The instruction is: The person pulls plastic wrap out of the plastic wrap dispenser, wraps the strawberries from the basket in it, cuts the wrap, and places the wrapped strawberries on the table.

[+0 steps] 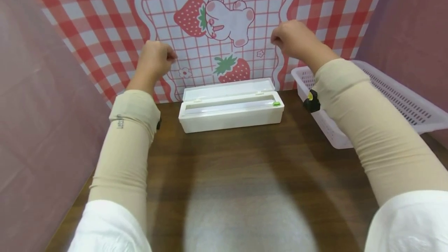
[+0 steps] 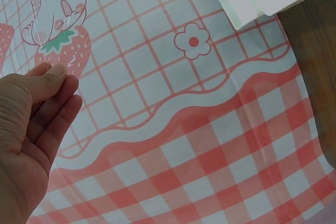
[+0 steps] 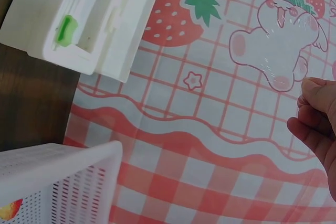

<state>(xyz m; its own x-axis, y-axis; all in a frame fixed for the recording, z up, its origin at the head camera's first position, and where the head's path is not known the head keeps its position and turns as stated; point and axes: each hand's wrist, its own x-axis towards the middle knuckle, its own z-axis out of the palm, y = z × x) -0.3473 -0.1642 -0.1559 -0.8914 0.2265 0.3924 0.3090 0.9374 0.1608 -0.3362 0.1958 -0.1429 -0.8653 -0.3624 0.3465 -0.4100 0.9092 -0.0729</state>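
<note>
Thumb and fingertips of my left hand (image 1: 154,59) (image 2: 37,114) pinch the edge of clear cling film (image 2: 73,51), which shows only as faint glints. At the other side my right hand (image 1: 297,40) (image 3: 317,119) pinches the film in the same way, its glints lying over the printed character. Both hands are raised apart in front of the patterned cloth. Between and below them stands a white cling film dispenser box (image 1: 231,118), its lid (image 1: 229,90) tipped back. A green slide cutter (image 1: 276,104) (image 3: 66,31) sits at the box's right end.
A white perforated basket (image 1: 323,127) (image 3: 100,156) stands at the right, below my right forearm, with a red and yellow item (image 3: 10,209) partly visible inside. Behind the brown table (image 1: 227,158) hangs a red checked strawberry cloth (image 1: 101,22). Pink sheets (image 1: 45,108) border both sides.
</note>
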